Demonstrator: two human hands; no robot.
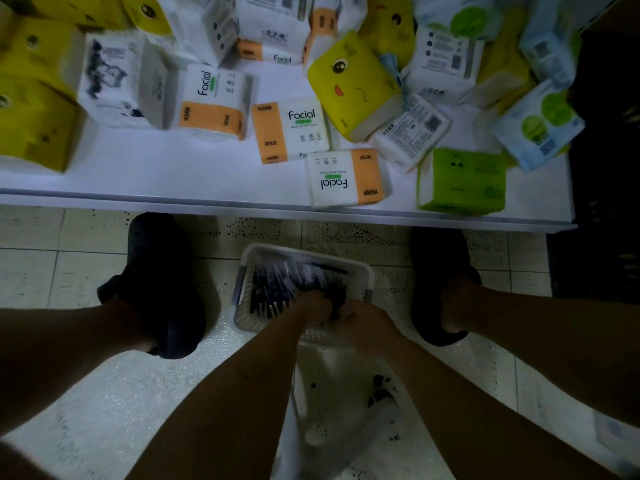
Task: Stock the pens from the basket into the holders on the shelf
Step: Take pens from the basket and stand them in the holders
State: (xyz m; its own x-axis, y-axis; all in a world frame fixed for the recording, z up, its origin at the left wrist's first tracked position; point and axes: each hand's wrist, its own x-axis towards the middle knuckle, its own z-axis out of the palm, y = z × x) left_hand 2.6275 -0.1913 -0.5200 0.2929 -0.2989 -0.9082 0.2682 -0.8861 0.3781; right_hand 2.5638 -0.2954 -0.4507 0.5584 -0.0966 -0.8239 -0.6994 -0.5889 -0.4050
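Standing with dark slipper (156,285) at 9 o'clock of basket (244,317). Logged on floor, at 6 o'clock of shelf (156,168); heaped with pens (277,282). Gripping a dark bunch with left hand (313,304), fingers curled, at basket's 5 o'clock; clasping same bunch with right hand (360,320), touching at 3 o'clock. Noted tissue packs (291,129) on shelf, 12 o'clock.
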